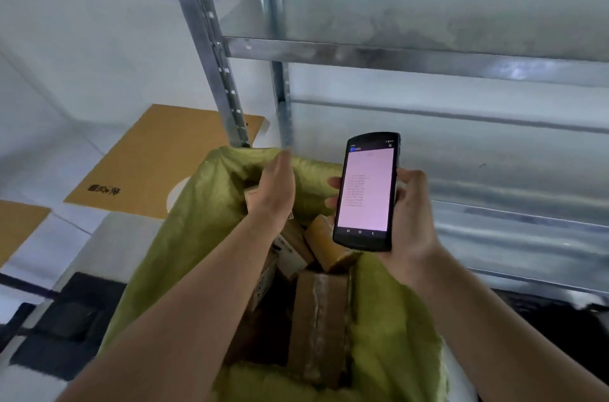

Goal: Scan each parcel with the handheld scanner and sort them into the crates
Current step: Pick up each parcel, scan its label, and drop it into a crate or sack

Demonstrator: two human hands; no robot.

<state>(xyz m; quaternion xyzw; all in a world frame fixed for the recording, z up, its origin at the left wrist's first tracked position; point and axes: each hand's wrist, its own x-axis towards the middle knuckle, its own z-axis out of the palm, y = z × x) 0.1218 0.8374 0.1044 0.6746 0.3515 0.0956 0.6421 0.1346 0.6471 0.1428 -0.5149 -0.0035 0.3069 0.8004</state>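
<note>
Several brown parcels (316,312) lie inside the open green sack (184,253) below us. Our right hand (407,220) holds the handheld scanner (366,192) upright above the sack, fingers wrapped around its edges, lit screen facing us. Our left hand (275,187) reaches into the sack mouth with fingers curled around a small parcel (252,195). Metal shelving (412,53) stands just behind the sack.

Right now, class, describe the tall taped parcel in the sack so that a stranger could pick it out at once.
Start at the open yellow-green sack below the metal shelving. Among the parcels inside, look just below the handheld scanner held in the right hand. The tall brown carton stands on end, nearest the camera, and unlike the smaller parcels behind it has a strip of clear tape down its middle.
</note>
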